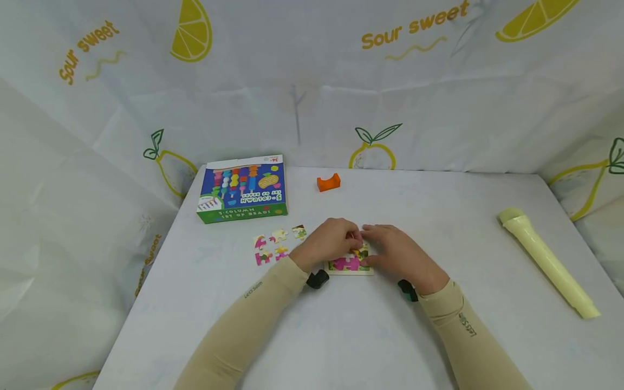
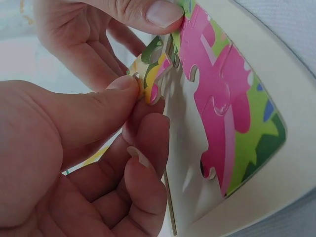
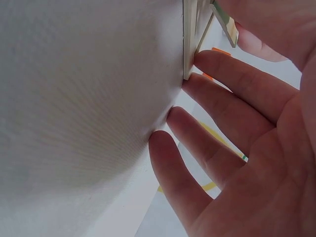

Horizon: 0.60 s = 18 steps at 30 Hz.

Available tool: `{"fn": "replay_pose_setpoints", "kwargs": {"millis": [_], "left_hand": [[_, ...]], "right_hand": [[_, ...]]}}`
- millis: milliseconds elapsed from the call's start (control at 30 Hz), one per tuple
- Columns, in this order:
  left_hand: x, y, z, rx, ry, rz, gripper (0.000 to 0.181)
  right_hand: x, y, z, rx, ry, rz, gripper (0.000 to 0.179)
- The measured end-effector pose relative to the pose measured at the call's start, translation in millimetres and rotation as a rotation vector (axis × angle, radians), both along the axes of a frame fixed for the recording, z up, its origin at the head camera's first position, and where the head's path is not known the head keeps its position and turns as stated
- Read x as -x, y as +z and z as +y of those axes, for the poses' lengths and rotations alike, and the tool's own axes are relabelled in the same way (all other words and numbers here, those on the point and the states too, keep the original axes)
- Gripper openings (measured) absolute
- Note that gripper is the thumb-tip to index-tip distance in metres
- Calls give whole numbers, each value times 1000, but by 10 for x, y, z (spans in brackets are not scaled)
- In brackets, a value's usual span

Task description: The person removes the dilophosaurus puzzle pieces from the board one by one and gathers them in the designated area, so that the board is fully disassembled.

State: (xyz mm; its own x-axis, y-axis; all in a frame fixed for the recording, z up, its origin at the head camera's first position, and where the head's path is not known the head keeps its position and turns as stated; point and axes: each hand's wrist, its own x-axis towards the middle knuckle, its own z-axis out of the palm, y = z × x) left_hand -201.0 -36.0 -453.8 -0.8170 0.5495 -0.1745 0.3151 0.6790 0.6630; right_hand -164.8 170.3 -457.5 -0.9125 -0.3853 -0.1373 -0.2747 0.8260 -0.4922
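Observation:
My left hand (image 1: pixel 329 241) pinches a jigsaw puzzle piece (image 2: pixel 150 66) with yellow, pink and green print between thumb and forefinger. It holds the piece tilted over the bare part of a small framed puzzle board (image 1: pixel 359 272). Pink and green pieces (image 2: pixel 217 94) sit fitted along one side of that board. My right hand (image 1: pixel 402 253) lies at the board's right side with its fingers extended. In the right wrist view, fingertips (image 3: pixel 205 59) meet the board's edge, and others rest on the table. The right thumb (image 2: pixel 165 14) touches the fitted pieces near the held one.
Several loose puzzle pieces (image 1: pixel 264 257) lie left of the board, partly behind the left wrist. A bead-set box (image 1: pixel 244 189) stands at the back left, and an orange block (image 1: pixel 329 182) at the back middle. A pale yellow, microphone-shaped tube (image 1: pixel 548 260) lies at the right.

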Motion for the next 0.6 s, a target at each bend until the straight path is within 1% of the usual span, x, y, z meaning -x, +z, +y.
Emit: {"fn": "replay_pose_setpoints", "kwargs": {"millis": [200,333,433,533,600], "left_hand": [[13,38,-40,-11,-1,-2,12],[29,78,-152,-4,39,-23,11],[28,87,-333,4,89,-40,11],[0,84,-584,15,135,-51,11],[-33,79,-762,29,177,-50,12]], "right_hand": [[5,6,-2,1,12,11,71],[12,10,-10,2,4,-5,70],[14,3,-20,-13,-11,-26,71],[17,-12,-30,-24,-14,-36,71],[16,-20,-27,-23,-15,-37,71]]}}
